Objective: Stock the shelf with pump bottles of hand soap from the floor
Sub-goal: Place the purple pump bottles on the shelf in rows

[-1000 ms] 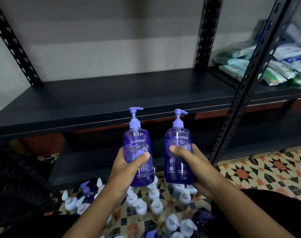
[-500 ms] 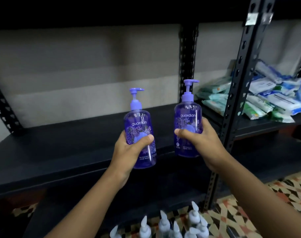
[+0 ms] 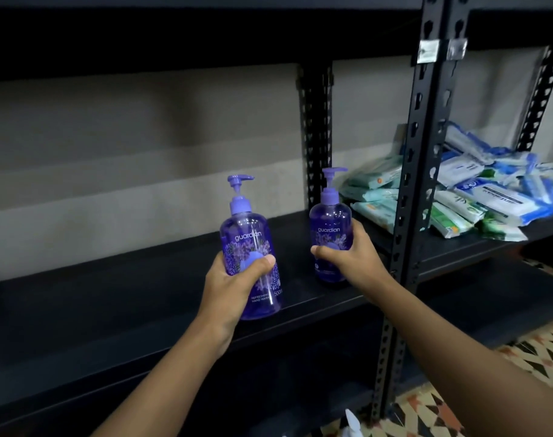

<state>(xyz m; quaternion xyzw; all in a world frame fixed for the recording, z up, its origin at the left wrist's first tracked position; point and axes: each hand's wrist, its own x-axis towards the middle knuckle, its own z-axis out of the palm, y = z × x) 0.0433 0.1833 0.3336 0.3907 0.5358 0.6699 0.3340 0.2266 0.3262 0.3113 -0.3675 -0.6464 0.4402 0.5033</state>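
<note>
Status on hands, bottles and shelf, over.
Left hand grips left bottle at the shelf edge. Right hand grips right bottle, low over the shelf; contact unclear. Wipe packs in next bay, not in the way.

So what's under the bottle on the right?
The black shelf is under the right bottle. Its bottom looks close to the shelf, but the right hand covers part, so touching is unclear.

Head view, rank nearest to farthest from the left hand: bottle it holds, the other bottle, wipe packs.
1. Left-hand bottle: gripped in the left hand itself.
2. Right-hand bottle: just to the right, gripped by the right hand.
3. Wipe packs: far right, in the next bay.
</note>
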